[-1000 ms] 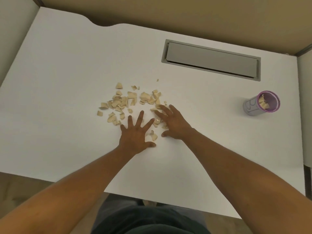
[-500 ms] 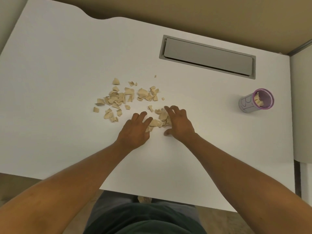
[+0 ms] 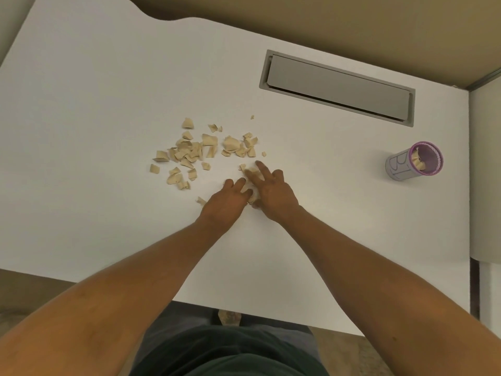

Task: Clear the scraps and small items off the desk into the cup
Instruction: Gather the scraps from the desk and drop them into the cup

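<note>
Several tan scraps (image 3: 195,151) lie scattered on the white desk (image 3: 95,90), left of centre. My left hand (image 3: 226,202) and my right hand (image 3: 271,189) are pressed side by side just below that pile, fingers curled around a small heap of scraps (image 3: 250,192) squeezed between them. One loose scrap (image 3: 201,200) lies beside my left hand. A grey cup with a purple rim (image 3: 413,161) stands far to the right, tilted in view, with a few scraps inside it.
A grey cable hatch (image 3: 336,86) is set into the desk at the back right. The desk's front edge runs close to my body. A grey side panel (image 3: 485,172) borders the desk on the right.
Both hands went from spread flat to curled and drew together, raking scraps into a heap between them. The rest of the pile stayed in place.
</note>
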Tool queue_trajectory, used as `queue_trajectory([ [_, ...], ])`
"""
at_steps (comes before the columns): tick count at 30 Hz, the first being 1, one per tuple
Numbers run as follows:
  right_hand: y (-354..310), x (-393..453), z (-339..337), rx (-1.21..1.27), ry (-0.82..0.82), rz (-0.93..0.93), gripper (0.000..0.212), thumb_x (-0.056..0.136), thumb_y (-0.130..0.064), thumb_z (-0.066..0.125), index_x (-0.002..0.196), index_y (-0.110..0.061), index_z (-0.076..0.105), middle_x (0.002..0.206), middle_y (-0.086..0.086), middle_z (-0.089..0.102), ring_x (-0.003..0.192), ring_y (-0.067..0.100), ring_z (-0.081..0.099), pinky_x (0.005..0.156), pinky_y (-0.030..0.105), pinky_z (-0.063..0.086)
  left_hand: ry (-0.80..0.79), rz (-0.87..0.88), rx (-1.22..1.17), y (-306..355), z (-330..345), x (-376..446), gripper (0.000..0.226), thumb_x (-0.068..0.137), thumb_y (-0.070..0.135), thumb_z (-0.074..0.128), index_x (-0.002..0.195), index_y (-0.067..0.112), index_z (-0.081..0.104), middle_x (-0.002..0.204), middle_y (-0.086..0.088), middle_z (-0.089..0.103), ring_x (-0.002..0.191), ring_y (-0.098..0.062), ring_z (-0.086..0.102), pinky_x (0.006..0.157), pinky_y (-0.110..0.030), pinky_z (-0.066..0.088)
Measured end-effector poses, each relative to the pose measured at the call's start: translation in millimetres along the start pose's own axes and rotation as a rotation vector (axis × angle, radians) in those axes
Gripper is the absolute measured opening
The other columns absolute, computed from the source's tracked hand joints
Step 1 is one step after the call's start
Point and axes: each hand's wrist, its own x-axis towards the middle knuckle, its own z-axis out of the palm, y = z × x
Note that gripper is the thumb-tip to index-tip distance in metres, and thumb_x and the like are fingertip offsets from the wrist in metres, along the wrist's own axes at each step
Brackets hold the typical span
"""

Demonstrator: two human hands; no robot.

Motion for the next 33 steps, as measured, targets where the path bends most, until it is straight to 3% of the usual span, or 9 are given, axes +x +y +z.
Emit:
queue_trajectory([
  [5,-3.8,-9.8,9.4,0.072,0.073,-0.038,0.049,0.092,-0.006,0.064,0.140,-0.016,0.055,0.150,0.009,0.045,0.116,0.034,0.048,0.067,0.040,0.057,-0.006,-0.004,-0.009,1.1,-9.8,1.4,0.029,0.091,-0.003,0.063,0.117,0.007,0.071,0.111,-0.009,0.064,0.102,-0.028,0.059,0.061,-0.032,0.049],
  [9,-1.5,-12.3,14.6,0.020,0.098,-0.039,0.018,0.088,-0.003,0.063,0.102,-0.013,0.068,0.117,0.006,0.058,0.095,0.025,0.052,0.060,0.034,0.051,-0.036,-0.046,0.030,2.9,-9.8,6.5,0.023,0.093,-0.006,0.055,0.103,0.007,0.070,0.102,-0.008,0.063,0.100,-0.025,0.059,0.066,-0.030,0.040],
  [13,-1.1,-6.7,21.2,0.013,0.066,0.010,0.020,0.078,0.008,0.066,0.068,-0.010,0.066,0.081,0.005,0.055,0.071,0.023,0.051,0.053,0.028,0.035,0.005,-0.208,-0.209,2.4,-8.1,14.2,0.021,0.096,-0.002,0.057,0.105,0.003,0.076,0.106,-0.013,0.072,0.103,-0.029,0.065,0.082,-0.035,0.051],
  [18,2.9,-0.3,16.2,0.484,0.032,0.296,0.012,0.081,-0.002,0.063,0.069,-0.006,0.065,0.071,-0.001,0.050,0.067,0.015,0.043,0.056,0.025,0.030,0.170,-0.483,-0.632,5.2,-17.6,11.4,0.019,0.091,0.006,0.070,0.106,0.008,0.082,0.111,-0.008,0.079,0.106,-0.025,0.072,0.094,-0.030,0.053],
  [21,5.3,-11.3,-3.4,1.002,0.185,0.477,0.011,0.081,-0.011,0.078,0.091,-0.014,0.083,0.087,-0.005,0.077,0.076,0.002,0.066,0.066,0.007,0.046,0.230,-0.667,-0.915,12.2,-31.8,16.5,0.019,0.086,0.003,0.075,0.101,0.010,0.083,0.106,-0.007,0.081,0.103,-0.021,0.073,0.090,-0.027,0.055],
  [23,9.3,-17.7,-14.9,1.318,0.208,0.567,0.016,0.078,-0.016,0.084,0.094,-0.016,0.083,0.095,-0.002,0.079,0.088,0.008,0.074,0.081,0.015,0.056,0.239,-0.732,-1.089,18.7,-41.2,22.6,0.019,0.083,0.006,0.079,0.100,0.013,0.084,0.106,-0.003,0.081,0.105,-0.016,0.073,0.093,-0.026,0.055],
  [25,15.4,-23.4,-26.6,1.592,0.202,0.619,0.019,0.079,-0.011,0.085,0.098,-0.009,0.081,0.101,0.007,0.079,0.095,0.020,0.076,0.090,0.030,0.060,0.245,-0.769,-1.277,25.2,-49.1,29.1,0.019,0.079,0.008,0.083,0.096,0.016,0.085,0.102,0.001,0.081,0.103,-0.015,0.074,0.098,-0.031,0.058],
  [28,29.8,-34.3,-45.9,1.911,0.218,0.647,0.026,0.085,-0.001,0.078,0.110,0.002,0.073,0.112,0.014,0.075,0.103,0.024,0.074,0.095,0.030,0.058,0.249,-0.769,-1.544,40.4,-64.1,42.7,0.016,0.075,0.004,0.086,0.090,0.011,0.084,0.097,-0.002,0.082,0.095,-0.019,0.078,0.097,-0.038,0.061],
  [33,69.9,-54.7,-73.3,2.223,0.323,0.645,0.025,0.092,0.004,0.068,0.117,0.004,0.067,0.111,0.014,0.073,0.103,0.023,0.073,0.094,0.027,0.059,0.213,-0.651,-1.779,88.9,-100.7,67.9,0.019,0.080,-0.007,0.082,0.097,-0.002,0.078,0.106,-0.016,0.078,0.102,-0.028,0.077,0.090,-0.031,0.063],
])
